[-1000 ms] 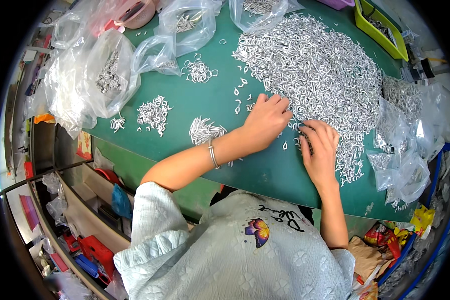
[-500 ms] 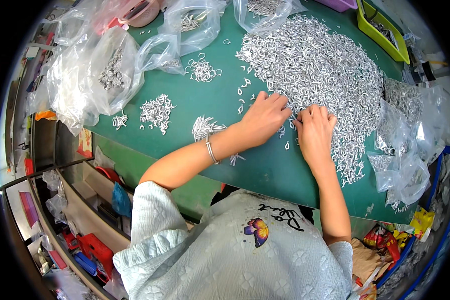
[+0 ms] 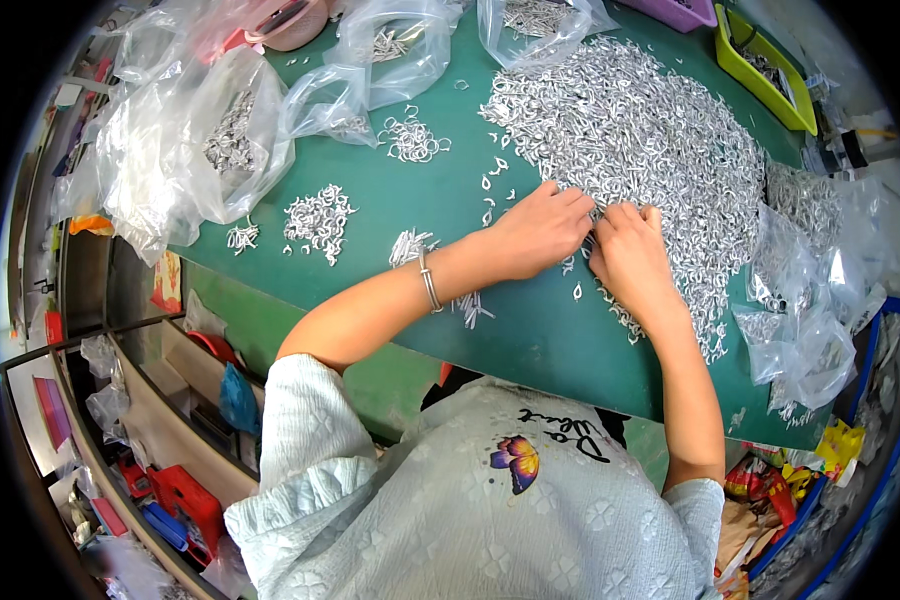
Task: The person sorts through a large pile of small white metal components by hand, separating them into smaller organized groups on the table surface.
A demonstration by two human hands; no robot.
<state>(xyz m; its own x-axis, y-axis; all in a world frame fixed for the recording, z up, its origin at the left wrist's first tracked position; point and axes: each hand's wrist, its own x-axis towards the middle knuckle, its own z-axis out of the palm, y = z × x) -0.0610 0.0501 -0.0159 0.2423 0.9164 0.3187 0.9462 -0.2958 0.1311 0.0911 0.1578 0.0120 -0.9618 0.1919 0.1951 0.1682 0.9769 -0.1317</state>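
Note:
A wide pile of small silvery metal pieces (image 3: pixel 650 130), many looped like clasps, spreads over the green table (image 3: pixel 390 310). At its near left edge my left hand (image 3: pixel 545 232) has its fingers curled and pinched together, a silver bangle on the wrist. Close beside it my right hand (image 3: pixel 632 258) is also closed, fingers bent down into the edge of the pile. The fingertips of both hands nearly meet. Whatever they pinch is too small and hidden to make out. A few loose pieces (image 3: pixel 577 291) lie just below the hands.
Smaller heaps lie to the left: rings (image 3: pixel 413 138), small looped pieces (image 3: pixel 317 222) and thin sticks (image 3: pixel 408 247) partly behind my left forearm. Clear plastic bags (image 3: pixel 160 160) crowd the left and far side. At the far right are a yellow-green basket (image 3: pixel 765 75) and more filled bags (image 3: pixel 805 330).
My right hand has shifted slightly left and its forearm has swung right, bringing the fingertips of both hands closer together. The view has shifted a little.

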